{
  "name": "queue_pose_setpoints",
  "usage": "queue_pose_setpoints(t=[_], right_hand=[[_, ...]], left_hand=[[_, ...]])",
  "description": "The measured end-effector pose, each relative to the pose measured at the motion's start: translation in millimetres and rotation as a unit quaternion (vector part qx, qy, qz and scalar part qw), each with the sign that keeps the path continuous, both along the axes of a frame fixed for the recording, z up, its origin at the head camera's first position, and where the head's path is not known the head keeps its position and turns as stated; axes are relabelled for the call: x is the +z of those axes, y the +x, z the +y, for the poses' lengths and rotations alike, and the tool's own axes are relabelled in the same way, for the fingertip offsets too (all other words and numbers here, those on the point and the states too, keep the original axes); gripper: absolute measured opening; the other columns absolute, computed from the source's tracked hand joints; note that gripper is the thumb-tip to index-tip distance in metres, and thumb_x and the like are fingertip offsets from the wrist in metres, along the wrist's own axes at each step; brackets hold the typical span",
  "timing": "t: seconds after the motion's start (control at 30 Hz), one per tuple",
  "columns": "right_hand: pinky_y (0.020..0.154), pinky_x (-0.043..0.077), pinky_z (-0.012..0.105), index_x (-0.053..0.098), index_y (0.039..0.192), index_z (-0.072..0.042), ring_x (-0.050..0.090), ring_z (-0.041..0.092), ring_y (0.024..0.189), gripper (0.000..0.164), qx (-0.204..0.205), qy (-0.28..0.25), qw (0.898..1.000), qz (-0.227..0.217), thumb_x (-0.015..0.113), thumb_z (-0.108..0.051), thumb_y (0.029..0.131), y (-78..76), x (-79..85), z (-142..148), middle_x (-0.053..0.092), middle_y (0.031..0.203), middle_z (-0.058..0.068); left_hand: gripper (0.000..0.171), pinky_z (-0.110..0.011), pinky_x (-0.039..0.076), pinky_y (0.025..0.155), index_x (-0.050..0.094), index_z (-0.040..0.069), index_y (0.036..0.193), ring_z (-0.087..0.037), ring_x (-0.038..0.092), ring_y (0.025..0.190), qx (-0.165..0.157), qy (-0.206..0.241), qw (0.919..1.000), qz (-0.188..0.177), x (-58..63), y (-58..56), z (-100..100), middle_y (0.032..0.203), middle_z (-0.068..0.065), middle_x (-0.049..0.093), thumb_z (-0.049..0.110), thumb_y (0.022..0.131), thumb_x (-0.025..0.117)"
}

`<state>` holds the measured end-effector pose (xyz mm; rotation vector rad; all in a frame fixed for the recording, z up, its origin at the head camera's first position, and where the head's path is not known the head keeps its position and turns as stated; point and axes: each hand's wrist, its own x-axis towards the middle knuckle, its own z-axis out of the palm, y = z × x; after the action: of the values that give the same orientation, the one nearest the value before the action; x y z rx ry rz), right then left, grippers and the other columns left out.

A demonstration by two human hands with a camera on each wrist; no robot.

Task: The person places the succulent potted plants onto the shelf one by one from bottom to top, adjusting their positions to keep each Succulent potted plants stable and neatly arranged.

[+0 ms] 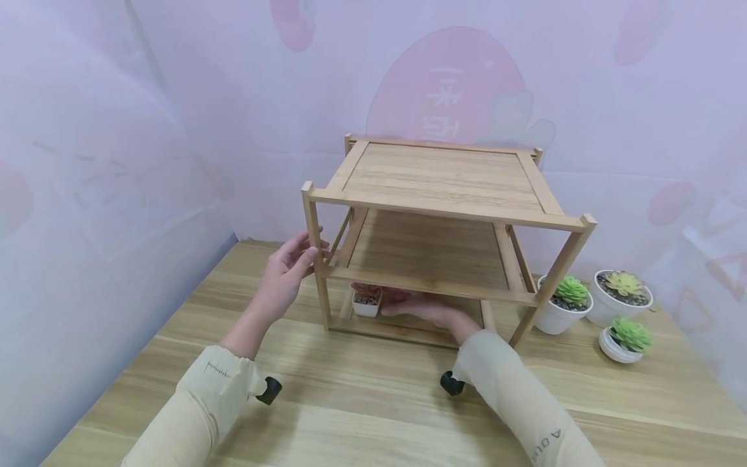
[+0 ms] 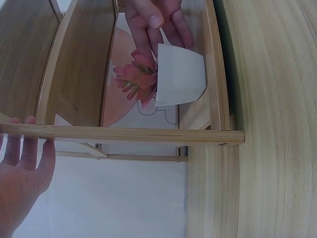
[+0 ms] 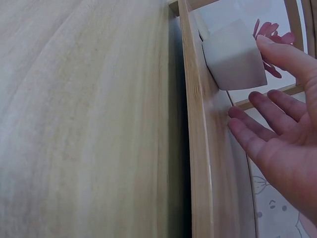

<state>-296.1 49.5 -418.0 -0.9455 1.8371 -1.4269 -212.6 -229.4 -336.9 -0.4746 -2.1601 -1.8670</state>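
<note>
A three-tier wooden shelf (image 1: 443, 178) stands on the table. My left hand (image 1: 280, 279) holds its front left post, thumb on the near side and fingers passing behind. On the bottom tier, toward the left, sits a white square pot (image 1: 366, 305) with a reddish-pink artificial succulent (image 2: 136, 79). Reaching in under the middle tier, my right hand (image 1: 417, 306) is just right of this pot. The right wrist view shows its fingers (image 3: 270, 111) spread and loosely extended beside the pot, with the thumb near the pink leaves.
Right of the shelf stand three white pots with green succulents: one by the right post (image 1: 560, 314), a larger one behind (image 1: 618, 301), and a small one in front (image 1: 621, 350). A pale printed cloth (image 1: 262, 97) hangs behind the wood-grain table (image 1: 350, 402).
</note>
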Motion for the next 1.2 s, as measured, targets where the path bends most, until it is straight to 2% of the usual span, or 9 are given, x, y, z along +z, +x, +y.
queue_pose_setpoints(t=[0.17,0.4,0.5,0.63,0.9,1.2], right_hand=[[0.120,0.032,0.050,0.029,0.161,-0.006,0.037,0.037,0.145,0.074,-0.104,0.081,0.991,-0.009,0.065,-0.029,0.100,9.1,3.0,8.1,0.038,0.159,0.019],[0.121,0.030,0.051,0.034,0.160,-0.010,0.038,0.035,0.146,0.076,-0.153,0.087,0.984,-0.009,0.068,-0.038,0.098,15.5,5.0,14.1,0.039,0.160,0.015],[0.121,0.030,0.050,0.038,0.159,-0.012,0.039,0.033,0.146,0.072,-0.157,0.093,0.983,-0.007,0.067,-0.040,0.098,17.7,6.4,16.6,0.041,0.160,0.012],[0.120,0.031,0.050,0.043,0.156,-0.010,0.042,0.032,0.144,0.064,-0.142,0.081,0.986,0.006,0.064,-0.037,0.101,20.8,8.4,19.6,0.043,0.158,0.011],[0.120,0.034,0.047,0.041,0.157,-0.010,0.044,0.030,0.142,0.062,-0.119,0.049,0.992,0.003,0.062,-0.033,0.104,29.0,12.1,26.1,0.043,0.158,0.009],[0.113,0.043,0.046,0.040,0.157,-0.007,0.050,0.029,0.137,0.061,-0.090,0.071,0.992,0.055,0.061,-0.030,0.104,42.1,16.5,31.6,0.048,0.154,0.012]], left_hand=[[0.045,-0.035,0.053,0.103,0.043,0.003,0.154,-0.037,0.058,0.122,0.009,-0.012,0.9999,0.002,-2.9,-0.2,-1.9,0.135,-0.028,0.054,0.018,0.111,0.046],[0.045,-0.030,0.054,0.100,0.044,0.002,0.153,-0.031,0.061,0.119,0.012,-0.011,0.9998,0.009,-3.6,-1.4,-1.6,0.129,-0.019,0.059,0.020,0.111,0.047],[0.045,-0.031,0.055,0.100,0.044,0.002,0.153,-0.030,0.062,0.118,0.010,-0.008,0.9999,0.010,-3.3,-2.0,-1.2,0.128,-0.016,0.060,0.020,0.111,0.047],[0.045,-0.036,0.054,0.102,0.044,0.002,0.153,-0.026,0.061,0.118,0.010,-0.013,0.9998,0.008,-2.5,-1.9,-1.3,0.128,-0.015,0.060,0.019,0.111,0.046],[0.045,-0.035,0.054,0.102,0.044,0.002,0.153,-0.028,0.062,0.118,0.009,-0.006,0.9999,0.005,-2.1,-2.6,-0.3,0.130,-0.024,0.057,0.019,0.111,0.046],[0.045,-0.037,0.053,0.103,0.043,0.002,0.153,-0.032,0.060,0.121,0.007,0.001,1.0000,-0.006,-1.3,-1.4,0.6,0.134,-0.028,0.054,0.018,0.111,0.046]])
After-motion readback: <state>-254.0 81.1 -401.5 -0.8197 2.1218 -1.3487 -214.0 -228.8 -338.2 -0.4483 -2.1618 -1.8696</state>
